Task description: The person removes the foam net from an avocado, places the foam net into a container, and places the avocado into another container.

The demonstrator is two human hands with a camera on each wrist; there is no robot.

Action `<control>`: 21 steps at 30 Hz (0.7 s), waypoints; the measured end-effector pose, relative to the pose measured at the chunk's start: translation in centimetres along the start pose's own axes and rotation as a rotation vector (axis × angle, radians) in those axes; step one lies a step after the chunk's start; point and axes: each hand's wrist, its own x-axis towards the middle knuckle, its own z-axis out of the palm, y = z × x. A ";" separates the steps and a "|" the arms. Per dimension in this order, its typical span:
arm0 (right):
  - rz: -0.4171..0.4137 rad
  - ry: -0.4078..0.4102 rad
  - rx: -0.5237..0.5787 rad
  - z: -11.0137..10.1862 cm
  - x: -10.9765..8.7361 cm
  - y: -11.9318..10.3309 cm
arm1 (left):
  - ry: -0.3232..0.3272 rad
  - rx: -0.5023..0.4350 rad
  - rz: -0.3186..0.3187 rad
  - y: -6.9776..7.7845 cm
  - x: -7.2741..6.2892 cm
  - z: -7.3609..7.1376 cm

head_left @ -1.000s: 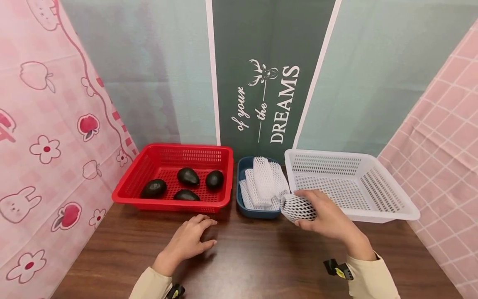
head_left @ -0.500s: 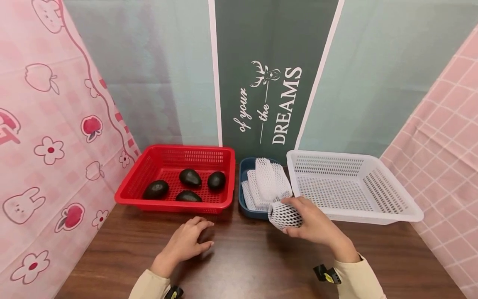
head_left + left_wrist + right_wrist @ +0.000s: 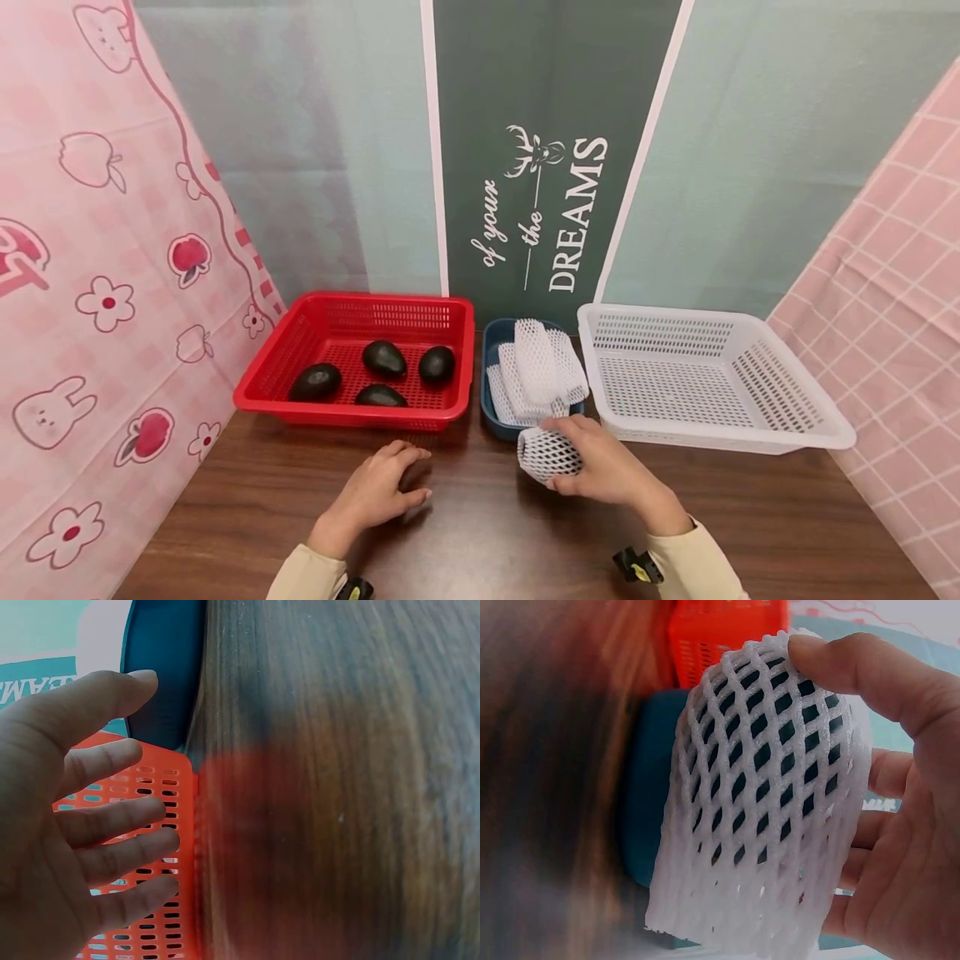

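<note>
My right hand (image 3: 600, 468) grips an avocado in a white foam net sleeve (image 3: 550, 455), just in front of the blue bin (image 3: 498, 427). In the right wrist view, dark skin shows through the mesh of the foam net (image 3: 742, 802), while its lower end hangs loose; thumb and fingers hold it from opposite sides. Over the table in front of the red basket (image 3: 352, 410), my left hand (image 3: 371, 493) holds nothing. Its fingers are loosely extended and spread in the left wrist view. Several bare avocados (image 3: 384, 358) lie in the red basket.
Folded white foam nets (image 3: 536, 367) are piled in the blue bin between the two baskets. To the right stands a white perforated basket (image 3: 675, 392). A printed cloth (image 3: 360, 167) hangs behind, with pink cloths at both sides. Brown wooden table (image 3: 480, 550) lies in front.
My right hand has carried the netted avocado left and toward me, from beside the white basket to in front of the blue bin. The left hand has hardly moved.
</note>
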 end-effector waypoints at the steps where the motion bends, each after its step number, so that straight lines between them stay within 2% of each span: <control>1: 0.002 -0.011 0.005 0.3 0.0 0.0 | -0.009 -0.006 -0.007 0.0 0.0 0.1; 4: 0.001 -0.041 0.009 1.0 0.1 0.0 | -0.031 -0.021 -0.021 0.0 0.0 0.2; 11: -0.062 -0.039 -0.035 2.9 0.6 0.3 | -0.039 -0.040 -0.027 0.2 -0.1 0.4; 16: -0.047 -0.066 -0.044 3.8 0.6 0.7 | -0.040 -0.044 -0.033 0.1 -0.1 0.5; 21: -0.039 -0.056 -0.028 4.0 0.5 0.8 | -0.045 -0.047 -0.042 0.1 -0.2 0.6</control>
